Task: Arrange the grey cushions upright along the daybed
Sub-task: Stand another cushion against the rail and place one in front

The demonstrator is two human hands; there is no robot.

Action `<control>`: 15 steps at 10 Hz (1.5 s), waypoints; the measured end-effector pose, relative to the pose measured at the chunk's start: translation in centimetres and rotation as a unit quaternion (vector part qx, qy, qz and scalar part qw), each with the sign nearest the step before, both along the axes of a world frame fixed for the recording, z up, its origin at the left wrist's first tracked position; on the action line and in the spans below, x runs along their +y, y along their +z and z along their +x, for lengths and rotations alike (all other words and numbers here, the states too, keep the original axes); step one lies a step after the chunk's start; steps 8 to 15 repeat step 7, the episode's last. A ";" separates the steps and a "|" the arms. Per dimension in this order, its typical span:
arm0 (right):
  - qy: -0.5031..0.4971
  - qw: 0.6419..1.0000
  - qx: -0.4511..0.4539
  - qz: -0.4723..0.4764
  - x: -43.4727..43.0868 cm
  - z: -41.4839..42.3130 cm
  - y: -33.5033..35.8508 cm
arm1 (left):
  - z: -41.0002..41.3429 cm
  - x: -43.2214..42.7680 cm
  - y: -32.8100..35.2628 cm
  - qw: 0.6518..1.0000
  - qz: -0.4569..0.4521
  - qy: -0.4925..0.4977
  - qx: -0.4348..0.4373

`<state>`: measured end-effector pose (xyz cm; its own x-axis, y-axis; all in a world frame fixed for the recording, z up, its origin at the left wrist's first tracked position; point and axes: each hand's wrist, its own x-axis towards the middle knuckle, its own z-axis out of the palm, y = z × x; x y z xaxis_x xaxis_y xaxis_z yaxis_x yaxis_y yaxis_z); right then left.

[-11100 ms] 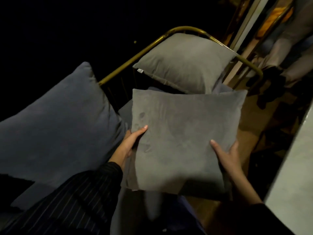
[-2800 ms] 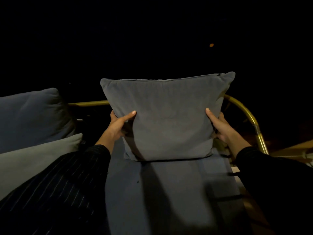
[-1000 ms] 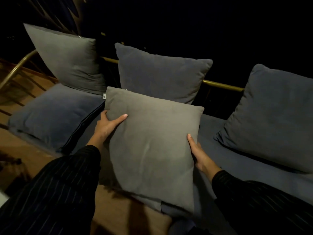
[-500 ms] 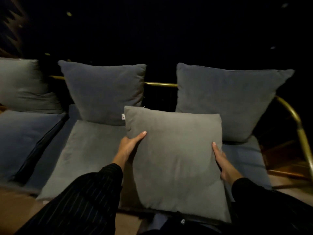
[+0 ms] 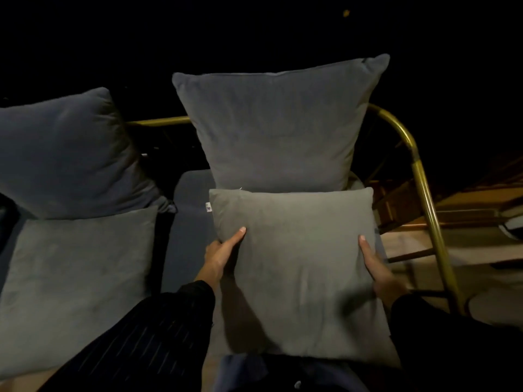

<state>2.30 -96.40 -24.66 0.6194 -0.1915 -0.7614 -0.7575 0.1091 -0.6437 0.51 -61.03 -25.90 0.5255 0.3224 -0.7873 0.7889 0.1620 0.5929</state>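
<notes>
I hold a light grey cushion in front of me by its two sides, my left hand on its left edge and my right hand on its right edge. A small white tag sticks out at its upper left corner. Right behind it a larger dark grey cushion stands upright against the brass rail at the right end of the daybed. Another dark grey cushion leans upright at the left, with a light grey cushion lying in front of it.
The dark blue mattress shows between the cushions. The brass rail curves down on the right, with wooden slats and a wooden floor beyond it. Behind the daybed everything is dark.
The light grey cushion has moved right with both hands still on it. It now sits in front of the rightmost dark cushion instead of between the two. The view has swung right.
</notes>
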 end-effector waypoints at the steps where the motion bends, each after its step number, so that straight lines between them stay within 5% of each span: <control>1: 0.050 0.999 -0.010 -0.015 -0.3 1.8 -2.6 | 1.8 -1.8 -2.4 0.997 0.053 -0.050 0.036; 3: 0.191 0.947 0.031 -0.258 2.7 1.5 -3.9 | 2.6 -9.8 1.6 0.949 0.164 -0.262 0.068; 4: 0.244 0.927 0.002 -0.285 2.4 0.7 -5.0 | 1.4 -10.1 0.7 0.925 0.211 -0.311 0.051; 7: 0.314 0.926 0.030 -0.210 0.4 3.7 -3.4 | 1.7 -9.8 2.5 0.884 0.228 -0.397 0.094; 15: 0.314 0.926 0.030 -0.210 0.4 3.7 -3.4 | 1.7 -9.8 2.5 0.884 0.228 -0.397 0.094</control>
